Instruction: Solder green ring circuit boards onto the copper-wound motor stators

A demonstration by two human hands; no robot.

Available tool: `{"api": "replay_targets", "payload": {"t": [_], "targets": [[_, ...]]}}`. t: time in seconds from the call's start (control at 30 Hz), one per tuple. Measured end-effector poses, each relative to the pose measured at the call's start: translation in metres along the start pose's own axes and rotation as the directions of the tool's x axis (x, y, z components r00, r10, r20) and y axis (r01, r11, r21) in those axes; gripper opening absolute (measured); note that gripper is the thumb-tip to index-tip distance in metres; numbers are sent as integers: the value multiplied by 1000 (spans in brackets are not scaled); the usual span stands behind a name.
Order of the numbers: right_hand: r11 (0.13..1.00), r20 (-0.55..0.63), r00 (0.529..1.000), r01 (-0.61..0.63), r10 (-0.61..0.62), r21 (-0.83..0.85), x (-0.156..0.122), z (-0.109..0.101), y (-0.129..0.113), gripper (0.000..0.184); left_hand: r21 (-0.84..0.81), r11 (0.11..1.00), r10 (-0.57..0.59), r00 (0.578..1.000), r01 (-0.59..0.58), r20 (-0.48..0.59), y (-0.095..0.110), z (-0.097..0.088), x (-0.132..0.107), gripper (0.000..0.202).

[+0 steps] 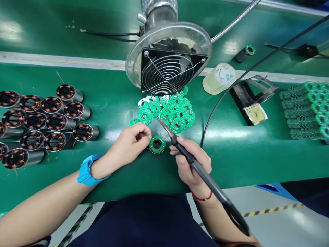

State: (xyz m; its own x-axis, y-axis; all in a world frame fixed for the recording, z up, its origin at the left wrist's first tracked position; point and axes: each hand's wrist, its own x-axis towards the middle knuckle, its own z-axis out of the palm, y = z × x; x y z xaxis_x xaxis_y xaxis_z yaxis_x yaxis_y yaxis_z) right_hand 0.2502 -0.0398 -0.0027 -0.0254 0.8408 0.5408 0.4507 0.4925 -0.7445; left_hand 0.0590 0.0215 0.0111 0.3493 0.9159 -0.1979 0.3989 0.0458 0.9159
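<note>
My right hand [193,163] is wrapped round the grip of a soldering iron [209,180]. Its metal tip points up and left, above the heap of boards and apart from the nearest part. A ring-shaped green circuit board [161,143] sits on top of a motor stator in front of me, hiding most of it. At its left edge is my left hand [135,141], thumb and forefinger pinched together. Whatever lies between those fingertips is hidden. A blue wrist strap [88,170] circles my left wrist.
Loose green ring boards [177,111] lie heaped below a fume extractor fan [167,72]. Several wound motor stators [54,122] stand at left. Rightward are a tape roll [218,79], an iron stand [241,99] and stacked boards [298,111]. A black cable [214,111] crosses the bench.
</note>
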Motion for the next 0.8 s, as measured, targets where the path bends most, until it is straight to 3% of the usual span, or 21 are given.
{"api": "replay_targets", "payload": {"t": [0.13,0.67,0.8], "targets": [[998,-127,992,36,-29,53,-7,-4,5,28,2,1000,-4,1000,4,-3,0,1,1,10],[996,-86,995,51,-45,69,-2,-5,0,23,18,999,-36,999,37,-24,3,3,4,8],[991,-90,995,-19,31,132,-5,-2,2,30,31,999,-31,999,32,-32,4,3,5,7]]}}
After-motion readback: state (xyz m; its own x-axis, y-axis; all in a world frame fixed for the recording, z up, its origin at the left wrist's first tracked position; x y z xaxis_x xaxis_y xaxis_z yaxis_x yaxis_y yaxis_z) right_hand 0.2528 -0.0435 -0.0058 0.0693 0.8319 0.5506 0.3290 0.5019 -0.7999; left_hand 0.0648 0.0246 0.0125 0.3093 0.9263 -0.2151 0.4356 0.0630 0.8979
